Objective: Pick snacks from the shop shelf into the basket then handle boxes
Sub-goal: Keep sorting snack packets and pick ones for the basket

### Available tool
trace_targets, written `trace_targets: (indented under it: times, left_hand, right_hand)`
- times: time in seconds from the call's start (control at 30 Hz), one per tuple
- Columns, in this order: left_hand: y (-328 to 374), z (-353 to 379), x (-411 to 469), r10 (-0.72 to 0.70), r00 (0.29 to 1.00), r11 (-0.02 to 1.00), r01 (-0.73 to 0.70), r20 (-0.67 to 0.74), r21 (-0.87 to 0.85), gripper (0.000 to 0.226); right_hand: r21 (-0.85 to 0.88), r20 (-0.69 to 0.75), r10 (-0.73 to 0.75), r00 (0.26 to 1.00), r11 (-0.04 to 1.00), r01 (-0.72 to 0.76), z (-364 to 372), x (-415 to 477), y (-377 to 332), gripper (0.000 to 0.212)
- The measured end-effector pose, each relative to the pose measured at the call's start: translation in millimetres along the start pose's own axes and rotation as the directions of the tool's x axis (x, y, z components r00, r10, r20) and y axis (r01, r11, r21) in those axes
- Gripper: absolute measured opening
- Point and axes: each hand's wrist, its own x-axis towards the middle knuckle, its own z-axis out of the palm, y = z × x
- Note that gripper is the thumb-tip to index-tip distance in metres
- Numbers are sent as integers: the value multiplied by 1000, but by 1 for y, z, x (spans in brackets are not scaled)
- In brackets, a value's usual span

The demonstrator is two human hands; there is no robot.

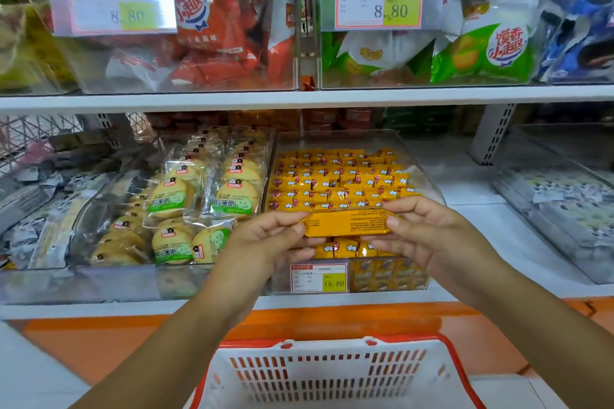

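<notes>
1. Your left hand (pixel 265 239) is up at the lower shelf, thumb and fingers pinching the left end of a yellow snack packet (pixel 349 222).
2. Your right hand (pixel 428 232) has the other end, fingers curled over the top and thumb under it. Both hands are on the one packet.
3. The packet lies level between your hands with its fine-print side towards you. It is just above the near end of the clear bin (pixel 335 139), not in the basket.
4. That bin is packed with rows of matching yellow packets (pixel 335 176), and a price tag (pixel 319 277) reading 15.80 sits on its near wall.
5. Left of it, a second clear bin holds round biscuit packs (pixel 206 202) with green labels.
6. The white basket (pixel 332 372) with the red rim is near you, below your arms and well under the packet.
7. On the shelf above, far side, red snack bags (pixel 212 36) sit to the left and green snack bags (pixel 481 53) to the right, each behind an 8.80 tag.
</notes>
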Motion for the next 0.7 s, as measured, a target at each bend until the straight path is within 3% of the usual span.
trace_targets:
  times: [0.13, 0.3, 0.4, 0.57, 0.7]
  left_hand:
    - [-5, 0, 5, -9, 1000, 1000, 9, 15, -29, 25]
    - [-7, -6, 5, -21, 997, 1000, 21, 71, -3, 45]
    - [-8, -4, 4, 1, 999, 1000, -2, 36, 17, 41]
    - [-7, -3, 2, -18, 1000, 1000, 17, 7, 26, 35]
    - [-3, 5, -3, 48, 998, 999, -48, -44, 6, 17]
  right_hand:
    - [14, -8, 31, 999, 999, -31, -3, 6, 1, 25]
    - [-2, 70, 38, 997, 999, -38, -6, 4, -1, 40]
    - [-81, 9, 4, 1000, 997, -4, -4, 2, -1, 41]
    - [-130, -81, -35, 996, 991, 24, 0, -3, 0, 15]
    - [-97, -72, -68, 995, 993, 61, 3, -8, 0, 32]
